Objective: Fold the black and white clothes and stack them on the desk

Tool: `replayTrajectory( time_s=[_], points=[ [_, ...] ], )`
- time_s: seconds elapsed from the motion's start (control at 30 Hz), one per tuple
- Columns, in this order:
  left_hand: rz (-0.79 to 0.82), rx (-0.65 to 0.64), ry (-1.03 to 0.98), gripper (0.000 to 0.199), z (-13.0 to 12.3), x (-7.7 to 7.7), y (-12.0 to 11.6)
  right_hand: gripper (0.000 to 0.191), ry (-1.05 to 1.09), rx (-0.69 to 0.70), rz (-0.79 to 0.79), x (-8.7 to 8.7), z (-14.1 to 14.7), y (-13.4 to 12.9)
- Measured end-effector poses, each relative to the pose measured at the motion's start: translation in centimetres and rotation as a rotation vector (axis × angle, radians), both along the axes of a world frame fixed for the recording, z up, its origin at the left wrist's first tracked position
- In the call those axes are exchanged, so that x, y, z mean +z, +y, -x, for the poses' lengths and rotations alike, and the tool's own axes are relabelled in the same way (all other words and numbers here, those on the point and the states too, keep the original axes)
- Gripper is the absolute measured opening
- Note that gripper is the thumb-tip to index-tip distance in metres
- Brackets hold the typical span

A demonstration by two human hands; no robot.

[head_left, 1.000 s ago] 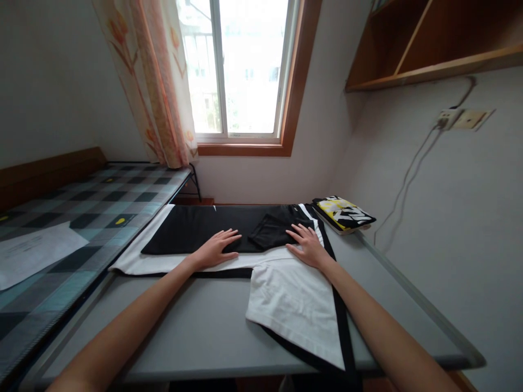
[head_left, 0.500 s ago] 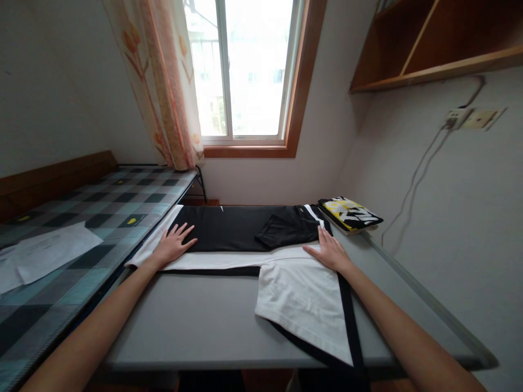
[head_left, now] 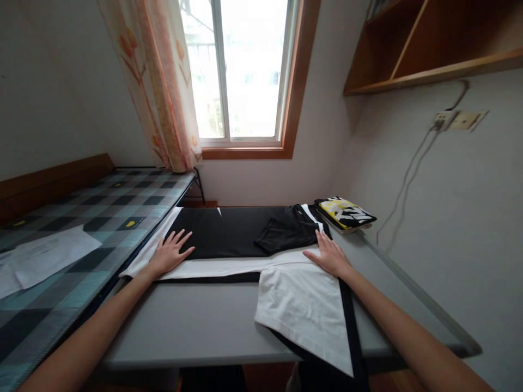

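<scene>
A black and white garment (head_left: pixel 229 231) lies across the grey table (head_left: pixel 200 321), its black body part folded over at the back. One white sleeve (head_left: pixel 302 305) with a black edge extends toward the table's front edge, and a black sleeve (head_left: pixel 281 235) rests on the body. My left hand (head_left: pixel 169 255) lies flat with spread fingers on the garment's left end. On its right end, by the white collar stripe, rests my right hand (head_left: pixel 330 255), palm down with the thumb apart. Neither hand grips the cloth.
A folded black, yellow and white cloth item (head_left: pixel 345 212) sits at the table's back right. On the left is a bed with a checked mattress (head_left: pixel 139 190) and papers (head_left: pixel 53 255). A wooden shelf (head_left: pixel 408 79) and a socket with cables (head_left: pixel 443 120) are on the right wall.
The camera view has shifted slightly. Both hands remain flat on the garment, and the garment keeps nearly the same shape.
</scene>
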State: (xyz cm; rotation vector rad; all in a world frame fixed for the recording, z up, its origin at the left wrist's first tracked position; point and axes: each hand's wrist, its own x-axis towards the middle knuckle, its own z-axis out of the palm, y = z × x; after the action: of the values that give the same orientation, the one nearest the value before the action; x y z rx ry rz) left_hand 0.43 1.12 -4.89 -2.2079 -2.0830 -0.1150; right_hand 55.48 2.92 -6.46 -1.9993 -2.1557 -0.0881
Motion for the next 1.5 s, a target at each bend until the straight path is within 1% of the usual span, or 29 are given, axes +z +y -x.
replayTrajectory(
  time_s=[0.2,0.37,0.5,0.67,0.83,0.93,1.03,1.13,1.2,1.3,1.37,1.43,1.5],
  points=[
    [-0.005,-0.012,-0.005,0.067,0.0,0.0,-2.4,0.095,-0.012,-0.008,0.005,-0.3,-0.7,-2.4],
    [-0.013,-0.028,0.001,0.069,0.2,-0.1,-3.9,0.095,-0.017,-0.008,0.035,0.0,-0.7,-3.8],
    [0.016,-0.036,-0.014,0.073,0.1,0.2,-4.5,0.094,-0.007,-0.008,0.038,0.1,-0.7,-3.9],
    [0.041,-0.114,-0.024,0.077,-0.3,0.9,-5.0,0.091,-0.004,0.007,0.005,-0.2,-0.9,-3.8],
    [-0.01,-0.134,-0.053,0.076,-0.2,0.5,-5.3,0.087,0.002,0.013,-0.012,-0.4,-1.0,-3.9],
    [-0.116,-0.165,-0.105,0.069,0.3,0.2,-5.2,0.085,0.023,0.025,-0.046,-0.2,-1.0,-3.9],
    [-0.2,-0.269,-0.144,0.056,1.0,0.4,-5.3,0.08,0.06,0.059,-0.115,0.0,-1.0,-4.0],
    [-0.166,-0.392,-0.133,0.044,1.9,1.1,-5.6,0.071,0.062,0.101,-0.207,0.5,-0.9,-4.3],
    [-0.137,-0.425,-0.09,0.04,2.5,1.7,-5.8,0.063,0.035,0.151,-0.267,0.9,-0.7,-4.6],
    [-0.104,-0.403,0.002,0.039,3.5,2.6,-5.9,0.048,-0.004,0.235,-0.324,1.8,-0.2,-4.9],
    [-0.105,-0.314,0.045,0.04,4.1,2.9,-5.9,0.042,-0.018,0.261,-0.331,2.2,0.2,-5.0],
    [-0.139,-0.188,0.066,0.048,4.5,2.7,-5.9,0.04,-0.011,0.219,-0.326,2.2,0.6,-4.7],
    [-0.175,-0.097,0.063,0.056,4.7,2.1,-5.8,0.048,0.021,0.09,-0.307,1.7,0.9,-4.3]
  ],
)
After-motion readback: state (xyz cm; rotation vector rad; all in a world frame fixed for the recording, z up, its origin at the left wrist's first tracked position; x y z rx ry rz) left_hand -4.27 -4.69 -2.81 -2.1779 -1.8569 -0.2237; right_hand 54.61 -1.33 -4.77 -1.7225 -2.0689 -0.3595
